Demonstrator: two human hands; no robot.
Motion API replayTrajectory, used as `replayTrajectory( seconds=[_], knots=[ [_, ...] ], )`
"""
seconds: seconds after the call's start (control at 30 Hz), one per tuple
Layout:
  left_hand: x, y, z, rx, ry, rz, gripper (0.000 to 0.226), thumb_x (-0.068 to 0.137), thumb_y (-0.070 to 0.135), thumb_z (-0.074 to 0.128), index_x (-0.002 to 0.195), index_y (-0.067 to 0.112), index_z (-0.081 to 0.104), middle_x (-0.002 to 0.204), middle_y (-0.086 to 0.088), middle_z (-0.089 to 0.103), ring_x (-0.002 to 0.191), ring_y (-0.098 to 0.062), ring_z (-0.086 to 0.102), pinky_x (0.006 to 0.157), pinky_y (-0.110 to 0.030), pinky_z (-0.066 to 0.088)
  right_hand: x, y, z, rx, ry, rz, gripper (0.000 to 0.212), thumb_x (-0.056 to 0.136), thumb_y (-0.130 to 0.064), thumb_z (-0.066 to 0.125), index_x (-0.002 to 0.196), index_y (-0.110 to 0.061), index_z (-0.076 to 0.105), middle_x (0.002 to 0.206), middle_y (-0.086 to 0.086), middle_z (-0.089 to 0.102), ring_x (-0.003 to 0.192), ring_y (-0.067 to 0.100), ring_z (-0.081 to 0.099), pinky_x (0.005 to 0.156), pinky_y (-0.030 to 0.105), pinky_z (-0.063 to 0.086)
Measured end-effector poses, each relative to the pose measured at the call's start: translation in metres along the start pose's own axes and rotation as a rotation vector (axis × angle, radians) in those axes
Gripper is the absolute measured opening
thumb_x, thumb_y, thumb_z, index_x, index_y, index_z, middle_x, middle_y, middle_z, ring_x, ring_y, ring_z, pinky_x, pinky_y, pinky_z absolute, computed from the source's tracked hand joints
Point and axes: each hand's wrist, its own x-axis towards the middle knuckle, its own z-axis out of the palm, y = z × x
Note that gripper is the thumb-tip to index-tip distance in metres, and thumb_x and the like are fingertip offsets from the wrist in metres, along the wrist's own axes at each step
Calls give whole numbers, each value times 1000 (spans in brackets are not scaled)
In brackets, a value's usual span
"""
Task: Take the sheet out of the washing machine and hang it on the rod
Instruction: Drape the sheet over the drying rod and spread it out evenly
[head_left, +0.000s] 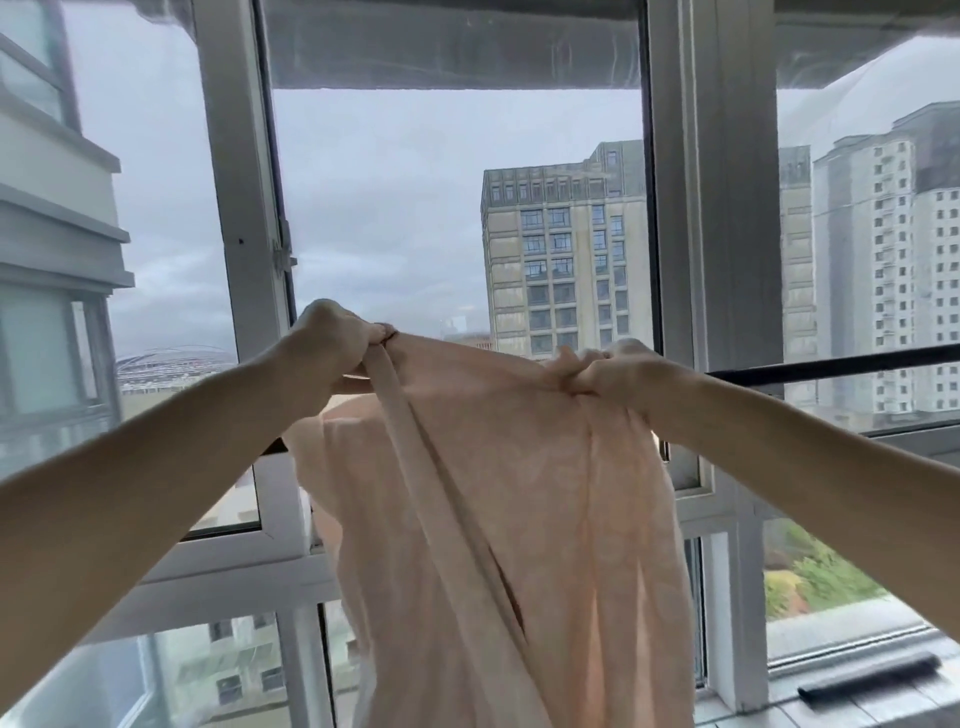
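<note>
Hanging stage in hand: left hand (332, 343) grips the top edge of the pink sheet (493, 493), fingers curled tight around a gathered corner; right hand (618, 371) likewise bunches the edge in closed fingers. Sheet is draped over the dark rod (831, 366) before the window frame (711, 208), still bunched. Next move, by judgement: spread it sideways along the rod. No legible writing seen.

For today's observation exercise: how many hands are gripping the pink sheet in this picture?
2. The left hand grips the sheet at its upper left corner; the right hand bunches its top edge further right, by the dark rod. No other hands show.
</note>
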Motion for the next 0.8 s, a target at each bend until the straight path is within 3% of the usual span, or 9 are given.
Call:
replayTrajectory(
  seconds=[0.17,0.27,0.37,0.43,0.5,0.57,0.6,0.7,0.8],
  knots=[
    [-7,-12,-11,-44,-43,-32,17,96,5,50,88,2,64,69,-10,56,55,-23,55,42,-26,50,-13,9,10,-265,-66,60,29,85,-21,65,111,-8,60,103,12,65,94,26,64,83,41,56],
    [-9,-13,-20,16,-83,-36,18,92,11,61,96,-4,68,71,-10,58,57,-22,56,49,-28,53,-26,0,9,-642,-47,-46,31,90,-38,54,98,-10,63,92,9,65,86,23,64,71,34,54],
    [-12,-16,-21,195,-112,-18,22,81,19,76,89,0,69,75,-9,63,59,-17,59,47,-21,51,-40,-15,24,-1132,351,-237,46,93,-55,45,97,-9,53,93,5,57,91,25,56,76,35,45],
    [-14,-20,-19,297,-120,-7,19,77,18,80,84,5,68,80,-8,66,66,-15,61,48,-21,50,-43,-22,40,-1112,480,-478,39,91,-40,56,114,-9,49,110,8,55,106,28,52,85,40,47],
    [-13,-21,-19,297,-88,3,15,79,17,77,78,7,67,74,-4,67,66,-14,60,48,-21,49,-42,-28,55,-955,280,-657,41,90,-41,58,116,-10,52,113,7,53,107,25,51,88,39,49],
    [-11,-22,-22,254,-62,-3,14,84,15,73,74,7,68,63,-1,66,58,-13,60,45,-20,50,-40,-29,69,-888,67,-684,47,90,-49,55,117,-11,52,115,5,50,105,21,50,86,35,47],
    [-10,-22,-24,247,-53,-9,15,86,14,71,73,6,69,63,-3,66,56,-14,60,46,-21,51,-38,-28,73,-900,45,-699,49,90,-51,55,119,-11,52,117,5,48,108,20,49,88,36,47],
    [-11,-22,-33,165,-30,-38,17,91,8,63,75,2,66,62,-8,61,45,-17,59,43,-25,52,-29,-22,80,-870,108,-769,40,90,-45,58,118,-16,52,120,4,50,113,22,48,92,39,45],
    [-9,-27,-43,0,-15,-81,16,94,4,56,84,-6,63,70,-16,59,43,-24,60,39,-31,54,-21,-12,74,-807,160,-687,45,89,-52,57,118,-19,50,121,2,48,114,23,46,87,36,41]
  ],
)
